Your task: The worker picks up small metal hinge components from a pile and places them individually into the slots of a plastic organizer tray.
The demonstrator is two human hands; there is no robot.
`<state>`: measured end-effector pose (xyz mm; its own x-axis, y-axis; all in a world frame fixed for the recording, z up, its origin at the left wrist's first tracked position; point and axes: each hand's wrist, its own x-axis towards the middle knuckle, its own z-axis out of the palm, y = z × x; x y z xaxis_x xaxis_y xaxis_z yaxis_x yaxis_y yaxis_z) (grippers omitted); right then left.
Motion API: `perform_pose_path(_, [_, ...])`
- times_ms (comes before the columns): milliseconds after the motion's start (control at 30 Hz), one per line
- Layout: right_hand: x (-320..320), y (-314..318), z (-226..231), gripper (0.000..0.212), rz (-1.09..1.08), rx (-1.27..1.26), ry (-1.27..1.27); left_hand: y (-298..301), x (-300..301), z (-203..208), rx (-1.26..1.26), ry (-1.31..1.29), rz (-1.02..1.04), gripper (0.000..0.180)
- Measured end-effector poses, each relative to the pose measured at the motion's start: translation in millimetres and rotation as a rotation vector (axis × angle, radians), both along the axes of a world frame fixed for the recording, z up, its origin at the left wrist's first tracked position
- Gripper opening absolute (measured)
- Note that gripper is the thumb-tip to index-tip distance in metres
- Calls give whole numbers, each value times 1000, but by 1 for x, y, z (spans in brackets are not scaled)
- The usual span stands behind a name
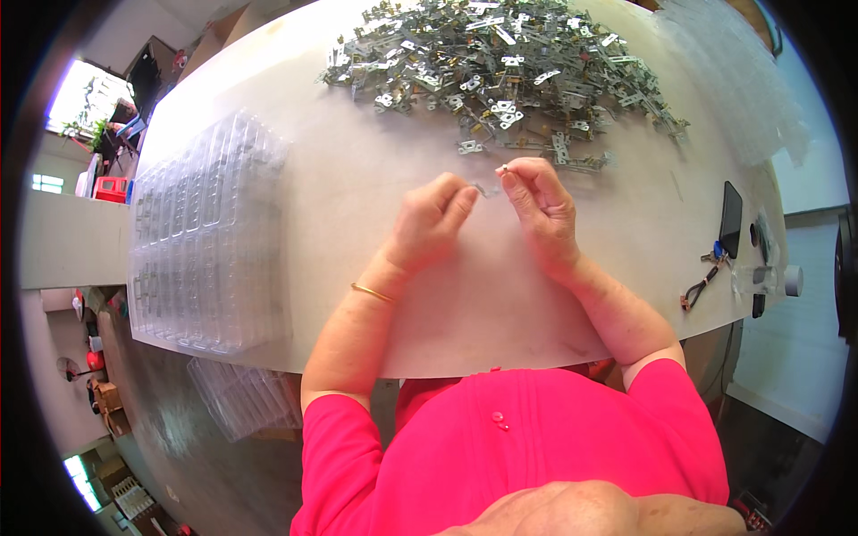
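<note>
Above the middle of the table, my left hand (427, 221) is closed, with thumb and fingertips pinching a small metal part (483, 190) that sticks out toward the right. Close beside it, my right hand (547, 214) holds a tiny light-coloured metal piece (503, 168) between thumb and forefinger. The two hands are a little apart. Just beyond them lies a large heap of small metal brackets (509, 67), silver with some brassy bits. Its nearest pieces are a short way from my right fingertips. The exact shape of what each hand pinches is too small to make out.
Stacked clear plastic trays (210, 241) stand on the left of the white table (349, 170), some holding metal parts. More clear plastic (733, 71) lies at the far right. A phone (731, 219), keys (715, 255) and a clear bottle (760, 280) lie near the right edge.
</note>
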<state>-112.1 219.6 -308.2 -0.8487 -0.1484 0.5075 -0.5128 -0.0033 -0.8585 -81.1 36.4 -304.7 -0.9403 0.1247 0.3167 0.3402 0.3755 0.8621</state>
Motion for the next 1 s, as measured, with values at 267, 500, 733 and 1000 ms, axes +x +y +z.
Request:
perform_pose_path(267, [5, 1, 1, 11, 200, -8, -445, -12, -4, 13, 550, -498, 5, 30])
perform_pose_path(500, [6, -3, 2, 12, 168, 23, -418, -12, -3, 12, 532, -493, -4, 28])
perform_pose_path(733, [7, -1, 3, 14, 154, 111, -398, -11, -4, -1, 270, -250, 28, 21])
perform_pose_path(1000, [1, 7, 11, 19, 428, -256, -794, -7, 0, 7, -79, 42, 15, 14])
